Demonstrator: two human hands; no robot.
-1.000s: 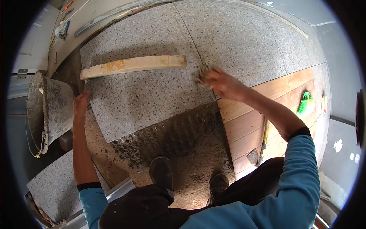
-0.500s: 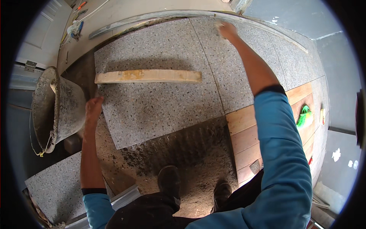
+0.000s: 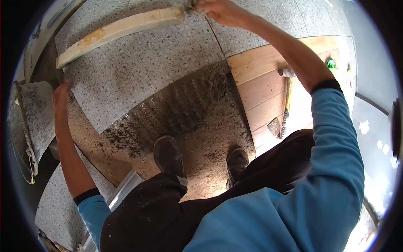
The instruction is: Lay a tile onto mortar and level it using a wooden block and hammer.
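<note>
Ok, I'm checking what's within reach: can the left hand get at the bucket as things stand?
Probably yes: the left hand is close beside the bucket, with nothing visible between them. The bucket's mouth faces away, though, so reaching inside looks harder.

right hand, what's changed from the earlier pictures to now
The right hand reached far out over the tiles, then came back beside the wooden bar's right end, still holding a rag-like wad. The bar stayed lying on its tile, the left hand by that tile's left edge.
</note>
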